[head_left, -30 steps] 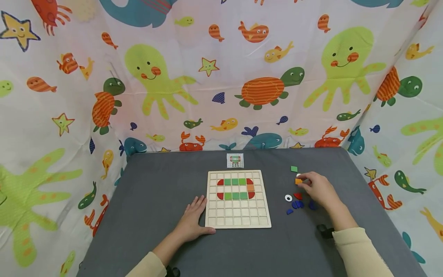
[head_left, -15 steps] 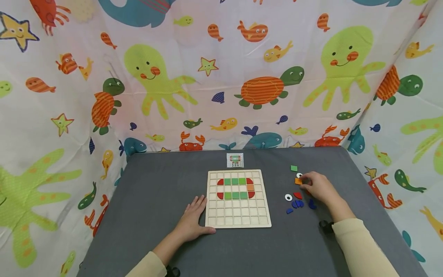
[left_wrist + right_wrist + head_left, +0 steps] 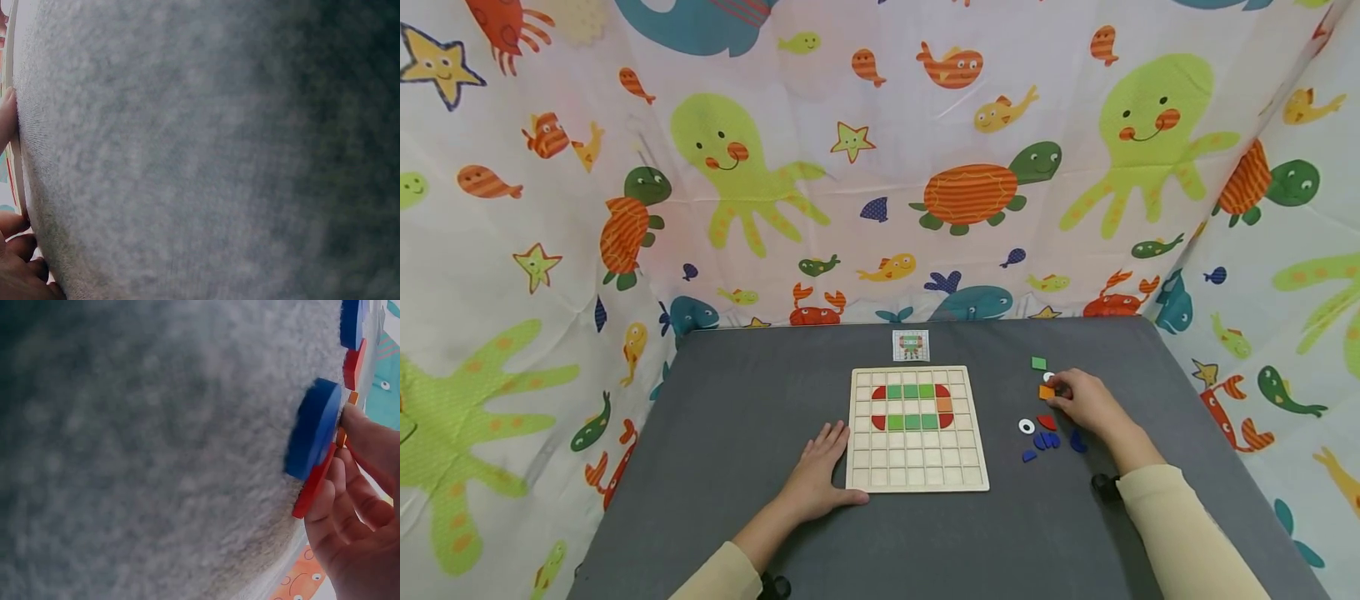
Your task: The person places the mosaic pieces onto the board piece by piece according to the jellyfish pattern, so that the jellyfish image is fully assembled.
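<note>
My left hand rests on the table against the left edge of a square wooden grid board, fingers spread and the thumb at the near left corner. Red quarter-round, green square and orange pieces sit in the board's upper cells. To the right of the board, my right hand pinches an orange square tile low over the table. In the right wrist view the orange tile shows between thumb and fingertips, partly hidden. A blue piece and a red piece lie close to those fingers.
A small pattern card lies behind the board. Around the right hand lie a green square, a white ring, a red piece and several blue pieces. A sea-animal curtain hangs behind the table.
My right hand shifted slightly right off the orange tile's middle, then back left, covering more of the white piece behind it. My left hand and the board have stayed put.
</note>
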`<state>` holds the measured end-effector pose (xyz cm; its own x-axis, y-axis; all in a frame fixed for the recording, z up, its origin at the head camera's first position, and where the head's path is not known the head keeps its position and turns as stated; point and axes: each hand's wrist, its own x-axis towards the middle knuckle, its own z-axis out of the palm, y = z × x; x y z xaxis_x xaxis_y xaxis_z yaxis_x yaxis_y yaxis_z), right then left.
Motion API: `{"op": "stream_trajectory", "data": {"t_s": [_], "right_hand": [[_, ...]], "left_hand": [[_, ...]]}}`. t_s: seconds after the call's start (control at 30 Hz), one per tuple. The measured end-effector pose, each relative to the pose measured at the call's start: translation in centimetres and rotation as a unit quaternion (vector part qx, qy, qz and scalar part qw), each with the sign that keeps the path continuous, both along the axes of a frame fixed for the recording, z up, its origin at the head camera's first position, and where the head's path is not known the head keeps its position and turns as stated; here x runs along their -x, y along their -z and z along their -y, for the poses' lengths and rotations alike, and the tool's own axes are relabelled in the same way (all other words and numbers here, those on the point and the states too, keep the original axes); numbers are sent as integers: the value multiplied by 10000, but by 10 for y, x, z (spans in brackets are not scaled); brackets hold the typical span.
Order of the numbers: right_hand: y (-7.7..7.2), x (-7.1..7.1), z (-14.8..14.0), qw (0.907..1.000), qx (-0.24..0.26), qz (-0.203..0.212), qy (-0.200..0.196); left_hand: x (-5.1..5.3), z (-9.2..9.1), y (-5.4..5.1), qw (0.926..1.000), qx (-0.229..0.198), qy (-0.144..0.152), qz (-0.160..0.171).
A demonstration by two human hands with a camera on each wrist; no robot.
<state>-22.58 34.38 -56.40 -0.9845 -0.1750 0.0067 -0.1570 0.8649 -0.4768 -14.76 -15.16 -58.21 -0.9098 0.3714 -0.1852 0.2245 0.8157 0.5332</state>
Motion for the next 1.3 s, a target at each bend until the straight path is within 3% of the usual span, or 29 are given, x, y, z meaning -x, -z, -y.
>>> {"op": "stream_trajectory", "data": {"t_s": [0.2, 0.4, 0.9, 1.3], "right_hand": [[-1, 2, 3, 9999, -123, 44, -66], [-14, -1, 18, 9997, -50, -152, -163], [-36, -4, 83, 9985, 135, -342, -396], [-47, -5, 141, 9943, 147, -549, -904]], "left_hand": [[0, 0, 0, 10000, 28, -18, 5], [0, 0, 0, 10000, 10, -20, -21], [1, 0, 1, 10000, 55, -25, 63], [1, 0, 1, 10000, 46, 5, -1]]}}
